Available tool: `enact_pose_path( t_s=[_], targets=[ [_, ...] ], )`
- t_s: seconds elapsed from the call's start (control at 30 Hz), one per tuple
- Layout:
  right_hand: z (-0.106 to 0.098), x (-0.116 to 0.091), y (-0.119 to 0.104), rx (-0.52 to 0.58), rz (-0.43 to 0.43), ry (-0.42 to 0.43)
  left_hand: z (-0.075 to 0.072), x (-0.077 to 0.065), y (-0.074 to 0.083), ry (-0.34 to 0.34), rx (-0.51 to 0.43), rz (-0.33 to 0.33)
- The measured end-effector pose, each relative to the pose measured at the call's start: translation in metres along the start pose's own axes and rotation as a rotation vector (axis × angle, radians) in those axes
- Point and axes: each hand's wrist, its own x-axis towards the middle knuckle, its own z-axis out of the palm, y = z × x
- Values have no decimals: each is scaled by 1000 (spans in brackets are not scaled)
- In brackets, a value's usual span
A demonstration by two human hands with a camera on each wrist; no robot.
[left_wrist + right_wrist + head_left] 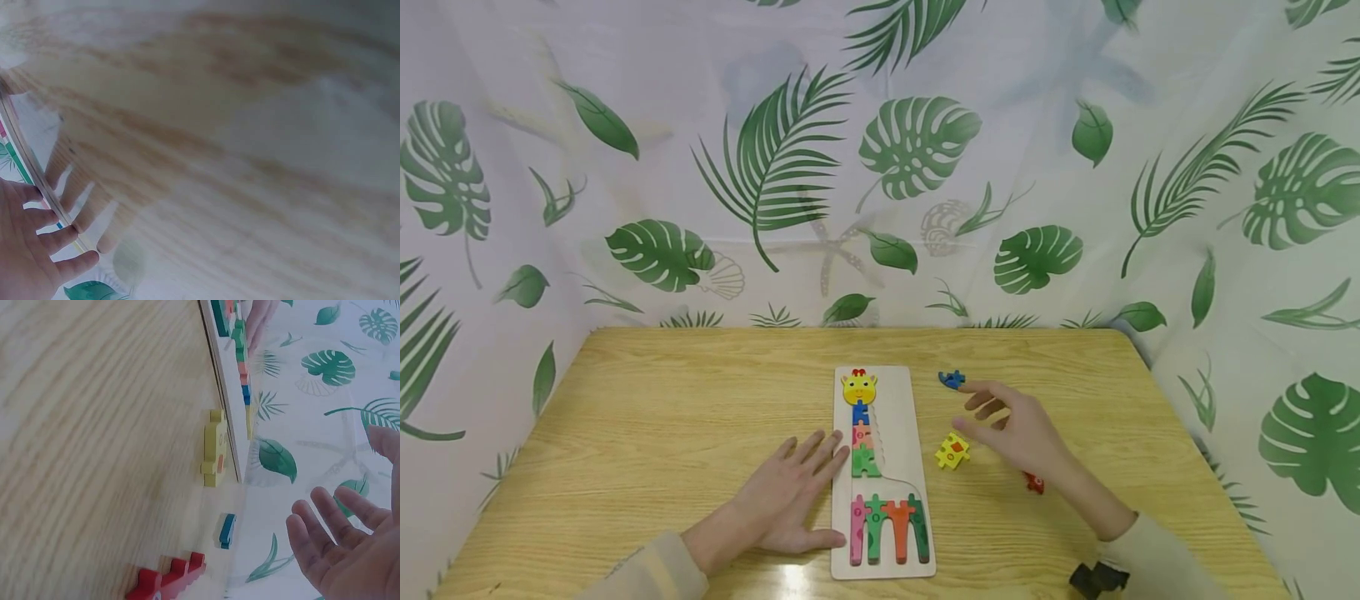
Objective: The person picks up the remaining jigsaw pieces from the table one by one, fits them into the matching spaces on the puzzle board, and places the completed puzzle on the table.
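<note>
left hand [793, 493], lower left of centre: fingers spread against board [893, 417], likely steadying it | board: lower centre | yellow piece [952, 451], blue piece [952, 380]: lower right of centre, seemingly kept handy | right hand [1032, 435], lower right: empty, fingers parted

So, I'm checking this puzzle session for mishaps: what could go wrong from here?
The right hand, hovering nearby, could knock the loose yellow flat puzzle piece. The red toothed puzzle piece, partly hidden by the right arm in the head view, might be overlooked. The left hand, spread along the pale rectangular wooden board's edge, could nudge it askew.
</note>
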Motion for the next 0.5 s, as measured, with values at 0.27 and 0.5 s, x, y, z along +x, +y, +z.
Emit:
enact_pose_path(
  t_s=[0.27,0.5],
  targets=[
    [-15,7,12,44,68,-26,-1,0,1,3,2,4],
    [-24,11,19,32,109,-68,-1,0,0,-11,-15,0]
  ],
)
